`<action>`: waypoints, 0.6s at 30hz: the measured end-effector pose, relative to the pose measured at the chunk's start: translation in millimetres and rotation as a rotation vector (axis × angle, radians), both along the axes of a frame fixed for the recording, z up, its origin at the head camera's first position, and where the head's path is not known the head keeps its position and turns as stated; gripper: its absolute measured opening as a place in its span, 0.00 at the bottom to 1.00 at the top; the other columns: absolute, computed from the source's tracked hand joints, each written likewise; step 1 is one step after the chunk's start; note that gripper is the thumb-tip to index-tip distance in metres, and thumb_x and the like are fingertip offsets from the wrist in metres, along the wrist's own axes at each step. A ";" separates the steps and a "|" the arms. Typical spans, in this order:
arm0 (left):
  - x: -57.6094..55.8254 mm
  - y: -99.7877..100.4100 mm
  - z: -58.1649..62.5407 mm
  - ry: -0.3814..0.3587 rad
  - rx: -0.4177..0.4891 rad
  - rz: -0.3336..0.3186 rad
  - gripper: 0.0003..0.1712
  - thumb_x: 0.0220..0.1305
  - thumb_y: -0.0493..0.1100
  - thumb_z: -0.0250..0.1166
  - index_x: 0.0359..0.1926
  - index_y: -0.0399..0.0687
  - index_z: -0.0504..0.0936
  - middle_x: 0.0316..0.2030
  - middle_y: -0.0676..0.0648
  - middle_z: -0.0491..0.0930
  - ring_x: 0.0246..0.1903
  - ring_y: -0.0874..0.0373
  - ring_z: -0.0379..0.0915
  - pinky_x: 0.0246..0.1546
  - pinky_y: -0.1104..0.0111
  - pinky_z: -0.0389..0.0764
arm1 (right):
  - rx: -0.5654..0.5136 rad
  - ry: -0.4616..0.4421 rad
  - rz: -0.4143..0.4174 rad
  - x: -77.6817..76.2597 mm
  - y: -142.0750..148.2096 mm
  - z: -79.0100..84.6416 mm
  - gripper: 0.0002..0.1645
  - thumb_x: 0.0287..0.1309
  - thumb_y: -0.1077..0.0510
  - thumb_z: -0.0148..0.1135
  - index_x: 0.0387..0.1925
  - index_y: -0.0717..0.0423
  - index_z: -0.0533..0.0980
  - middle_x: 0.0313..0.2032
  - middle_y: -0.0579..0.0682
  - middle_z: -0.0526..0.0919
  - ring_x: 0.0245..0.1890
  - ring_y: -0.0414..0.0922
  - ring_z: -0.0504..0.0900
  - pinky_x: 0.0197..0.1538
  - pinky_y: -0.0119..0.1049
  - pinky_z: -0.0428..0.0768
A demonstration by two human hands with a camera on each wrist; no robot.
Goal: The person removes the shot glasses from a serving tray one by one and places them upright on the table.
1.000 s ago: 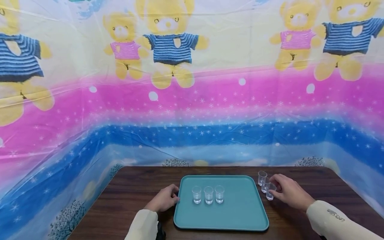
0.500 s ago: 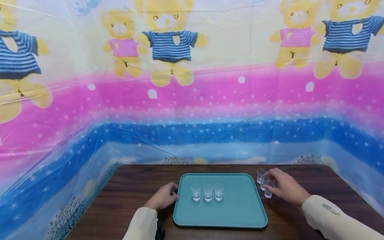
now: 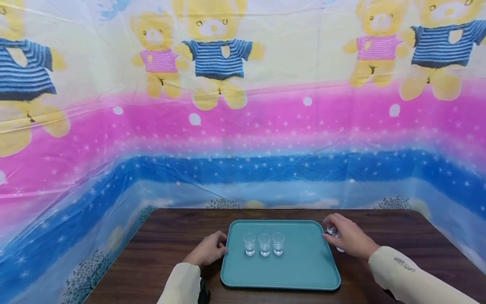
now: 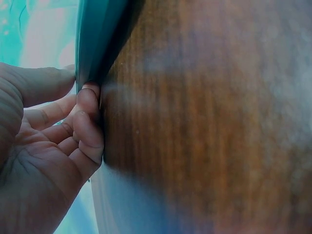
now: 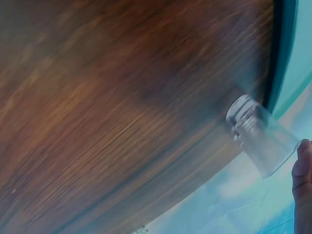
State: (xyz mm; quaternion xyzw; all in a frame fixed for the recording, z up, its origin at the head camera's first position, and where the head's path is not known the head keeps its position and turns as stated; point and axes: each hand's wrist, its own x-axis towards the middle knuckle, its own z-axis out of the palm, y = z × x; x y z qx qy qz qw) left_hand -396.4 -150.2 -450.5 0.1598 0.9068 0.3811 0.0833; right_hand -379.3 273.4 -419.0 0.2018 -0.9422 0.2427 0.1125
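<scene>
Three clear shot glasses (image 3: 265, 245) with clear liquid low inside them stand in a row on the teal tray (image 3: 296, 274). At the tray's left side, my left hand (image 3: 207, 249) pinches the rim, thumb on one side and curled fingers on the other in the left wrist view. Beyond the right rim, my right hand (image 3: 351, 236) reaches over more shot glasses on the table, partly hiding them. Its thumb and forefinger stand apart. One fingertip (image 5: 303, 158) is at the rim of an upright shot glass (image 5: 263, 139) in the right wrist view.
A dark wood table (image 3: 182, 228) with rounded far corners bears the tray. Directly behind it hangs a patterned curtain (image 3: 243, 169) with bears, which also runs along the left and right sides.
My right hand has moved left towards the tray's right rim, now covering most of the glasses there. My left hand stays at the tray. The three glasses on the tray have not moved.
</scene>
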 end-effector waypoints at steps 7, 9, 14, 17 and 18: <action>0.2 0.2 -0.6 0.008 -0.013 0.004 0.17 0.66 0.36 0.59 0.54 0.37 0.71 0.29 0.46 0.71 0.26 0.54 0.67 0.26 0.61 0.69 | 0.011 0.015 0.029 -3.6 -21.9 -1.7 0.19 0.54 0.55 0.69 0.46 0.53 0.74 0.35 0.41 0.70 0.33 0.44 0.72 0.32 0.36 0.72; 0.6 0.5 -0.3 0.009 -0.016 0.006 0.17 0.66 0.35 0.59 0.54 0.36 0.71 0.29 0.46 0.71 0.26 0.54 0.67 0.26 0.61 0.69 | 0.021 0.025 0.038 -4.3 -28.3 -1.9 0.20 0.54 0.54 0.69 0.47 0.53 0.74 0.36 0.41 0.71 0.34 0.44 0.73 0.33 0.36 0.72; 1.2 0.3 -0.3 0.011 -0.016 0.007 0.18 0.65 0.35 0.59 0.55 0.36 0.70 0.29 0.46 0.71 0.26 0.54 0.67 0.27 0.61 0.69 | 0.016 0.033 0.068 -6.2 -45.5 -3.3 0.21 0.52 0.55 0.70 0.47 0.54 0.75 0.38 0.42 0.73 0.37 0.45 0.75 0.36 0.38 0.75; 1.2 0.0 -0.1 0.013 -0.016 0.006 0.18 0.66 0.35 0.59 0.55 0.36 0.70 0.29 0.46 0.71 0.26 0.54 0.67 0.26 0.62 0.69 | 0.014 0.023 0.094 -6.5 -55.9 -4.8 0.22 0.52 0.55 0.71 0.48 0.53 0.75 0.39 0.43 0.74 0.38 0.45 0.76 0.37 0.38 0.75; 1.3 0.0 0.0 0.014 -0.018 0.007 0.18 0.65 0.36 0.59 0.55 0.36 0.70 0.29 0.46 0.71 0.26 0.54 0.67 0.26 0.62 0.69 | 0.017 0.017 0.104 -6.4 -59.4 -5.3 0.22 0.52 0.55 0.71 0.48 0.53 0.74 0.40 0.43 0.74 0.38 0.45 0.76 0.38 0.38 0.76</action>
